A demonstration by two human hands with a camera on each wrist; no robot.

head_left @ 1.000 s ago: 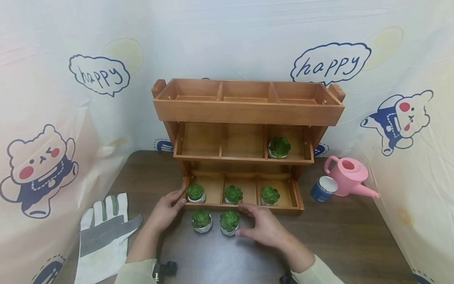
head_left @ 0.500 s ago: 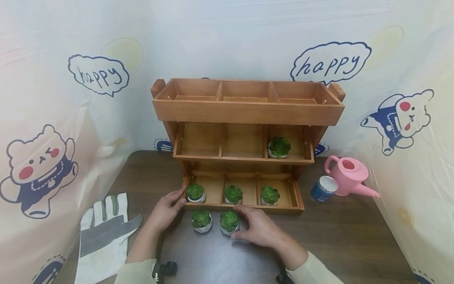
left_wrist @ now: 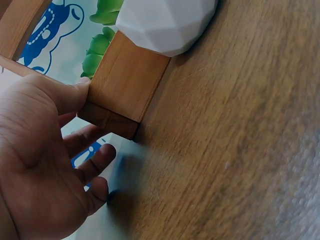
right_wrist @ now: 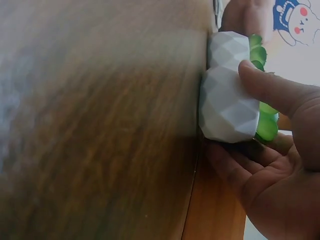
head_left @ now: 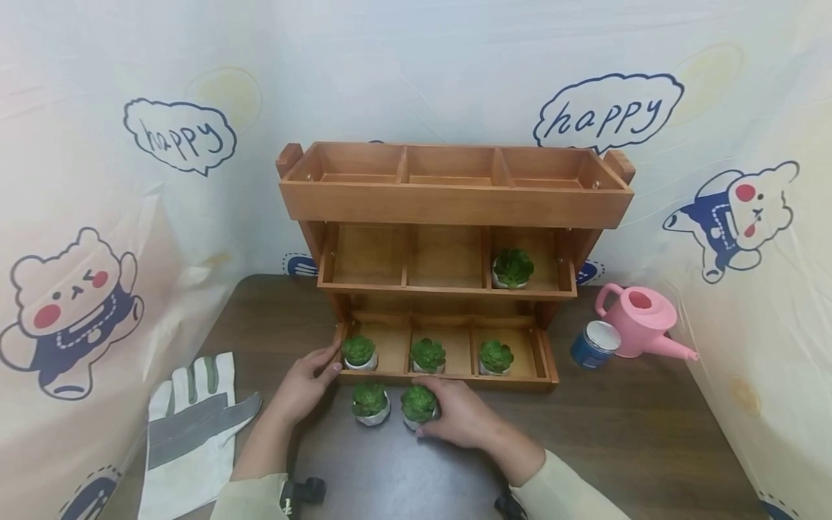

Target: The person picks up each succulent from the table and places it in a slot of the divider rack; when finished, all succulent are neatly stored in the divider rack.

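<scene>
Fingers: I see the right hand (head_left: 464, 419) with thumb and fingers (right_wrist: 272, 92) curled round the small green succulent in a white faceted pot (head_left: 419, 406); the left hand (head_left: 302, 390) lies relaxed, thumb touching the brown wooden three-tier shelf (head_left: 448, 209).
Pot: upright on the dark wooden table (head_left: 617, 433), leaves up, just before the bottom tier.
Right wrist view: I see the pot's facets, hidden from the head view.

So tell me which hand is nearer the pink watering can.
Right. The right hand grips a succulent pot in front of the shelf, still well left of the watering can; the left hand rests at the shelf's bottom left corner, farther away.
</scene>
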